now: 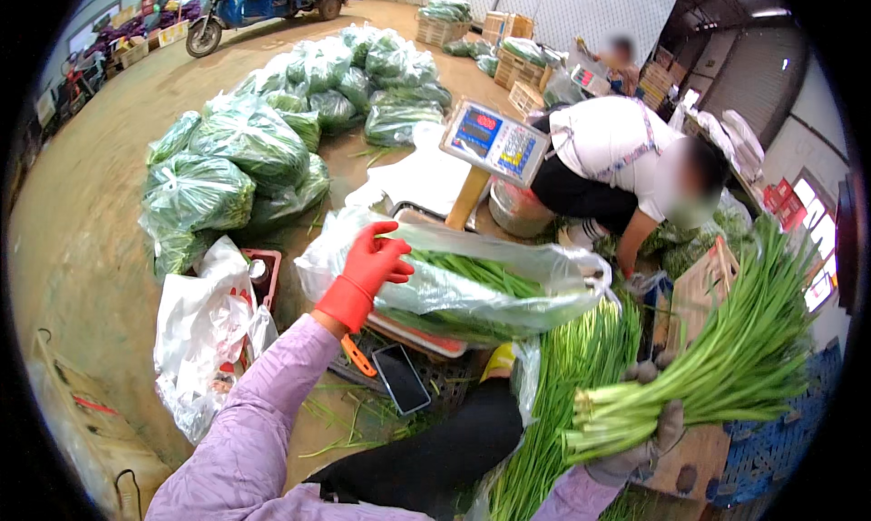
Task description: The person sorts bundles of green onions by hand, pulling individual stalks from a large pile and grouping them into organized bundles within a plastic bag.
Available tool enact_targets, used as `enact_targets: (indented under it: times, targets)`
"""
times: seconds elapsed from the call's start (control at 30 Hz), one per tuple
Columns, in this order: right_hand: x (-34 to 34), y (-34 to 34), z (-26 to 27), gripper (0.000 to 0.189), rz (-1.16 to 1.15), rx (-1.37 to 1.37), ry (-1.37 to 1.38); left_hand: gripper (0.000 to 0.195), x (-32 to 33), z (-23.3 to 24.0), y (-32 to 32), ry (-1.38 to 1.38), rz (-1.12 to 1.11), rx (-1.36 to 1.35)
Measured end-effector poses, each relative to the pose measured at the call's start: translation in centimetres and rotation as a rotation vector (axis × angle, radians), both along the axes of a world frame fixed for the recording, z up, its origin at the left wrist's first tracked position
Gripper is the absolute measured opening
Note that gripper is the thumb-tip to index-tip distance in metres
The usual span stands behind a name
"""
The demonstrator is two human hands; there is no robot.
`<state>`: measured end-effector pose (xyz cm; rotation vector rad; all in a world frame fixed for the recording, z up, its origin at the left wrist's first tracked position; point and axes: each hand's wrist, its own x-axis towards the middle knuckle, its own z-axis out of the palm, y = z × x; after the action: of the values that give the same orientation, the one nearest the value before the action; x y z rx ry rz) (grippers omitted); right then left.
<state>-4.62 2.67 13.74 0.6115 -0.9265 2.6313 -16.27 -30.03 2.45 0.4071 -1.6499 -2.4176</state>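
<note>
My left hand [378, 259], in a red rubber glove, is raised over the near-left part of a clear plastic bag [558, 262], its fingers apart and holding nothing. The bag lies stretched across the platform of a digital scale [493, 140], with long green leaves [476, 272] inside. In a grey glove, my right hand [656, 426] grips a thick bunch of garlic chives [708, 364], pale cut ends to the left and leaf tips up to the right. More loose chives [578, 364] lie in a pile beside my leg, below the bunch.
A smartphone [400, 378] and an orange-handled tool [358, 355] lie before the scale. Filled bags of greens [238, 153] are heaped beyond, left of a bending co-worker [605, 140]. A white plastic bag [204, 337] is at left, a blue crate [776, 439] at right.
</note>
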Motion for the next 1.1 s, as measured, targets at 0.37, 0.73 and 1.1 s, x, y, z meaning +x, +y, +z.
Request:
enact_targets:
  times: [0.37, 0.73, 1.1]
  targets:
    - [-18.7, -12.0, -5.5, 0.042, -0.627, 1.227, 0.502, 0.095, -3.6, 2.8, -6.2, 0.22, -0.35, -2.129]
    - [-18.1, -9.7, -8.4, 0.088, -0.144, 2.538, 0.372, 0.089, -6.8, 8.8, -14.8, 0.408, -0.223, -2.089]
    - [-23.8, -1.3, -3.8, 0.048, -0.682, 1.96, 0.246, 0.03, -10.9, 11.5, -15.2, 0.595, -0.294, -1.667]
